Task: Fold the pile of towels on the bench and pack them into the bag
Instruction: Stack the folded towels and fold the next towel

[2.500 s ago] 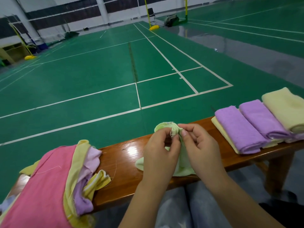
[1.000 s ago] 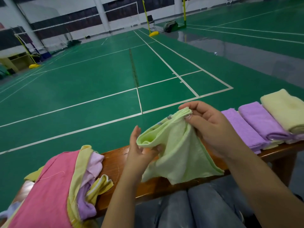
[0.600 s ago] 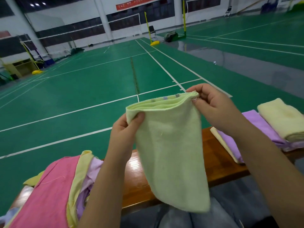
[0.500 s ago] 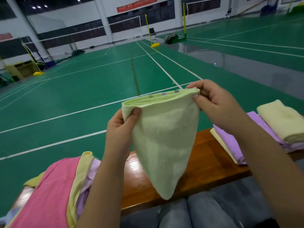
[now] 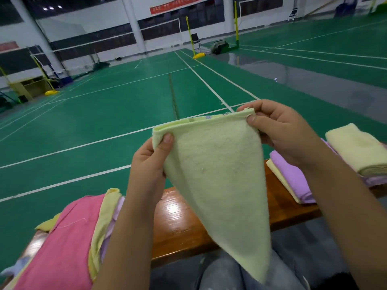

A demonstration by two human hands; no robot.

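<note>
Towel [image 5: 217,185] pinched by both hands | pile [image 5: 62,243] (cropped) left

floor: green sports court [image 5: 125,105], white boundary lines [image 5: 217,82], glossy grey strip [image 5: 314,80] on right between courts
walls: white upper band, dark panel row [image 5: 94,45] below, red banner [image 5: 173,6] high up, text unreadable
pillars: white column [image 5: 134,24] centre-back, slanted white one [image 5: 39,38] left
light: ceiling spots [image 5: 52,7] top left, dim overall, glare on floor
net posts: yellow posts [image 5: 189,36] with yellow bases, one more far left [image 5: 45,78]
furniture: dark chair [image 5: 195,39] beside centre post, green-grey bag-like lump [image 5: 218,47] near it, yellowish frame structure [image 5: 23,86] at left wall
tabletop: glossy brown wood [image 5: 180,222], runs left to right, near foreground
</note>
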